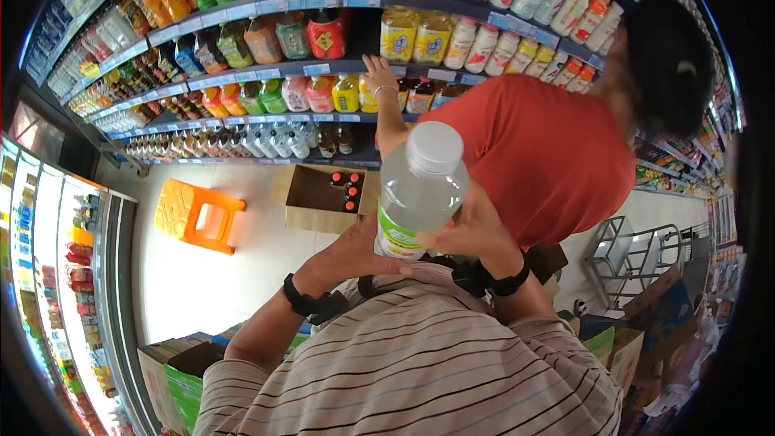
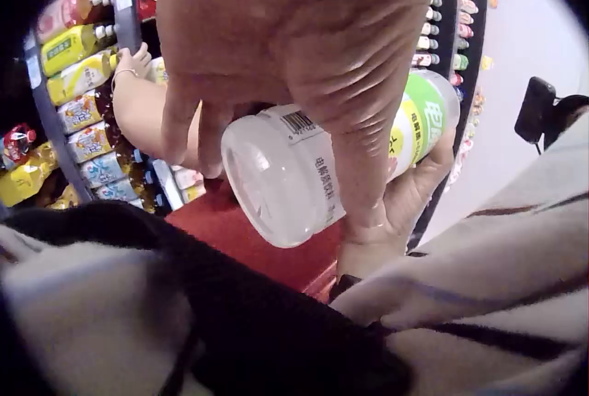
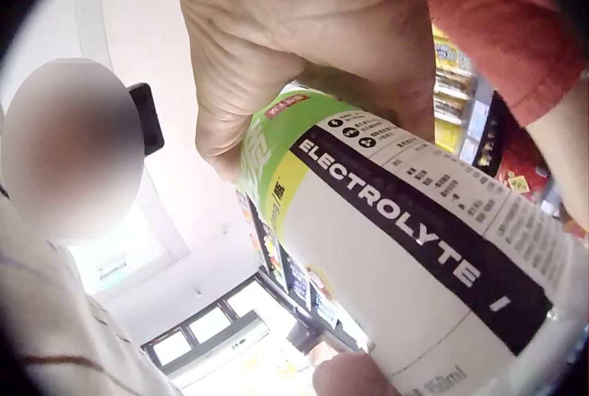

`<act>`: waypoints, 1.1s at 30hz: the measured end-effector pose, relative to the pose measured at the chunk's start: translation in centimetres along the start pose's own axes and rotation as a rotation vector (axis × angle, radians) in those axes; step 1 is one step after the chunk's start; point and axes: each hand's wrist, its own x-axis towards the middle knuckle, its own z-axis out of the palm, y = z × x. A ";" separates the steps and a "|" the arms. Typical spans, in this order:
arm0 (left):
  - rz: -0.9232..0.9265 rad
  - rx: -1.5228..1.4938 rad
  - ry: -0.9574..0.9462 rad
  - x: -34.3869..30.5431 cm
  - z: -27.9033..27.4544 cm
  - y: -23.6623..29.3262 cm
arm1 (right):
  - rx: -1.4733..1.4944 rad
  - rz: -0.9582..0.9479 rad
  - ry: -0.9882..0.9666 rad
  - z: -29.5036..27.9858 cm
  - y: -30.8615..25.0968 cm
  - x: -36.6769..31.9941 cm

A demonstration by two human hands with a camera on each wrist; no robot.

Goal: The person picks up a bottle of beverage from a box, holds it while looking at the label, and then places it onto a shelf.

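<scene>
Both hands hold a large clear drink bottle (image 1: 424, 182) with a white cap, upright in front of the chest in the head view. Its green and white label (image 3: 386, 221) reads ELECTROLYTE in the right wrist view. My left hand (image 1: 343, 258) grips the bottle low down, its thumb and fingers around the base in the left wrist view. Higher up, my right hand (image 1: 484, 230) curls its thumb and fingers around the side at the label's green band. In the right wrist view a left-hand fingertip (image 3: 354, 375) shows by the label's lower end.
A person in a red shirt (image 1: 537, 161) stands close ahead, one hand (image 1: 379, 73) at the drink shelf (image 1: 363, 40). On the floor are an orange stool (image 1: 202, 214) and an open carton (image 1: 315, 216) with several red-capped bottles. A metal step frame (image 1: 638, 254) stands right, a lit cooler (image 1: 64, 274) left.
</scene>
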 end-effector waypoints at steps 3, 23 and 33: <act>-0.042 -0.104 0.133 -0.8 -0.3 -1.6 | -0.024 -0.022 -0.088 1.0 1.0 2.3; -0.149 -0.323 0.109 6.6 -8.7 -3.8 | 0.336 0.060 0.114 -3.9 9.4 13.5; -0.224 -0.238 -0.297 11.2 -23.4 -7.5 | 0.504 -0.139 0.403 0.7 10.3 21.5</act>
